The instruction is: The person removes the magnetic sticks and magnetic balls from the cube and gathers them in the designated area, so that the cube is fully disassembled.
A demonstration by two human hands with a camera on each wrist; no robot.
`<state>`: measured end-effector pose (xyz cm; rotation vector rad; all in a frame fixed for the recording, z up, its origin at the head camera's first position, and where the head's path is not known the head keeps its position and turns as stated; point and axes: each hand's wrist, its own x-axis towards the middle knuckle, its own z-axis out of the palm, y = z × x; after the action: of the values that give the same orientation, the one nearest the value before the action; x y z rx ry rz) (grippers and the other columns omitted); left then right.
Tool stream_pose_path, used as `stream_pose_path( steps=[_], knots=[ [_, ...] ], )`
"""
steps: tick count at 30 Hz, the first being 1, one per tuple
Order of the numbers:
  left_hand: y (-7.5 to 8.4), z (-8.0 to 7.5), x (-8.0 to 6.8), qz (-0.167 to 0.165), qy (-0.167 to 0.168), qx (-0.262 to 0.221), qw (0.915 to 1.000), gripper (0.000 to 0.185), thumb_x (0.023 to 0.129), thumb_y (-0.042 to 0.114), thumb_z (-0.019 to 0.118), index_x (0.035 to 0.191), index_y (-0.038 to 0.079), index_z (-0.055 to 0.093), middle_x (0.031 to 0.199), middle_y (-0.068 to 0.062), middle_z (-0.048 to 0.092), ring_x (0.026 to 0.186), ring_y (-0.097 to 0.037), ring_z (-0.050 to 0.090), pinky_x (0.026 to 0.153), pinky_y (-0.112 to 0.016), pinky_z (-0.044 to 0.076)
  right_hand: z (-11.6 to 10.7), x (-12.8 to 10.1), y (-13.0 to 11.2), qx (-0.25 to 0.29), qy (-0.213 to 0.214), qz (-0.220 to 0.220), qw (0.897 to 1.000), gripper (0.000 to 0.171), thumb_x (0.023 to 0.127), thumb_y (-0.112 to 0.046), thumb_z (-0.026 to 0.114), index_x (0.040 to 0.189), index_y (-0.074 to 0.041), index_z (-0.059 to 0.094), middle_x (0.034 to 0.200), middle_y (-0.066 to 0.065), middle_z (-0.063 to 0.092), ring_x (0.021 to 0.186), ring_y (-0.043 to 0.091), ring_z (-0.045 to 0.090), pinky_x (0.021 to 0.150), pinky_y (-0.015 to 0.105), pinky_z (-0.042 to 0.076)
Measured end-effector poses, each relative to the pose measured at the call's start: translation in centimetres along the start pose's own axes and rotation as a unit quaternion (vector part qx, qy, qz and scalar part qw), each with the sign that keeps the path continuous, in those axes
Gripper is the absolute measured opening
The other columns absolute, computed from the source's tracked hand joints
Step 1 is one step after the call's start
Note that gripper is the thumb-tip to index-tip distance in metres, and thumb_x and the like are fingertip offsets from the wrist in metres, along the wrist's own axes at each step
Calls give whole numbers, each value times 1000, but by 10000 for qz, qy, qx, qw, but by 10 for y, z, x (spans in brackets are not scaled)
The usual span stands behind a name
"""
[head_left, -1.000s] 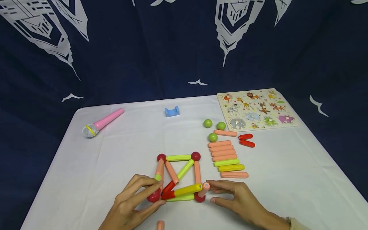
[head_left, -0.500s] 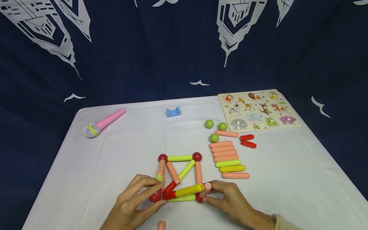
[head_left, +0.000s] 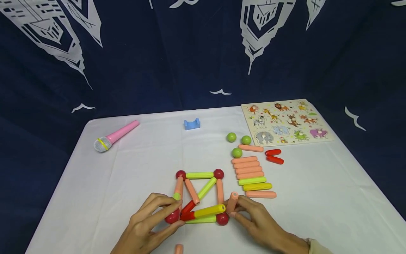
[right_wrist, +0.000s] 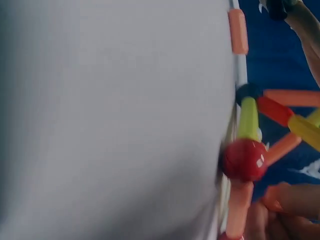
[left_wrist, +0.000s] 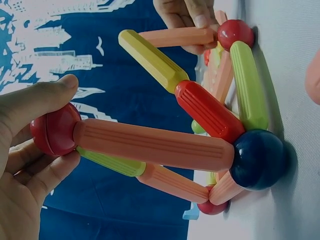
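Note:
On the white table stands a frame of ribbed rods joined by balls. My left hand [left_wrist: 30,150] holds a red ball [left_wrist: 57,130] between thumb and fingers, at the raised end of a salmon rod [left_wrist: 155,145] that stands on a dark blue ball [left_wrist: 260,160]. My right hand [head_left: 261,222] pinches another salmon rod [head_left: 232,202] near its lower end, beside the front right red ball [head_left: 222,218]; whether they touch is unclear. Between the hands, a yellow rod [head_left: 209,210] on a red one [head_left: 187,216] slants up. The right wrist view shows some fingertips [right_wrist: 295,200].
Right of the frame lie several loose salmon rods [head_left: 248,169], a yellow rod [head_left: 257,186], red pieces [head_left: 274,160] and green balls [head_left: 237,152]. Farther back are an animal puzzle board [head_left: 287,123], a blue block [head_left: 191,124] and a pink microphone [head_left: 117,135]. One salmon rod [head_left: 179,249] lies at the front.
My right hand has closed in on the front right salmon rod and taken hold of it. That rod has shifted right and up, uncovering more of the red ball. My left hand keeps its hold.

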<state>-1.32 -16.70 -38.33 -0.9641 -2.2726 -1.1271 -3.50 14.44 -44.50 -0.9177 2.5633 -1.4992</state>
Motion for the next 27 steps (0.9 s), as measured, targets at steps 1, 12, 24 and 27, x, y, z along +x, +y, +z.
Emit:
stream_pose_path(
  steps=[1, 12, 24, 27],
  knots=[
    [0, 0, 0, -22, -15, 13, 10000, 40, 89, 36, 71, 114, 4, 73, 103, 0, 66, 94, -12, 55, 80, -11, 51, -4, -1, 0, -125, 22, -7, 9999, 21, 88, -1, 72, 104, -13, 65, 108, -4, 66, 94, 10, 64, 80, 25, 58],
    [0, 2, 0, -6, -5, 41, 10000, 40, 90, 36, 70, 114, 4, 73, 102, 0, 66, 95, -12, 55, 80, -11, 51, -55, -23, 8, -2500, 370, 553, 9660, 49, 66, 3, 87, 110, -10, 68, 95, -9, 69, 78, -2, 61, 69, 21, 58],
    [0, 3, -1, 74, 85, -5, 9999, 40, 90, 36, 71, 114, 3, 72, 102, -1, 65, 95, -13, 54, 80, -11, 51, -81, -40, 30, -3337, 517, 480, 9400, 39, 61, -1, 91, 95, -15, 76, 94, -12, 67, 84, 5, 62, 73, 29, 59],
    [0, 3, -1, 119, 105, -44, 9999, 40, 90, 35, 71, 114, 3, 72, 102, -2, 65, 95, -13, 54, 80, -11, 51, -81, -41, 34, -3373, 698, 552, 9372, 38, 61, -1, 91, 94, -14, 75, 94, -11, 66, 82, 5, 61, 70, 28, 59]
  ],
)
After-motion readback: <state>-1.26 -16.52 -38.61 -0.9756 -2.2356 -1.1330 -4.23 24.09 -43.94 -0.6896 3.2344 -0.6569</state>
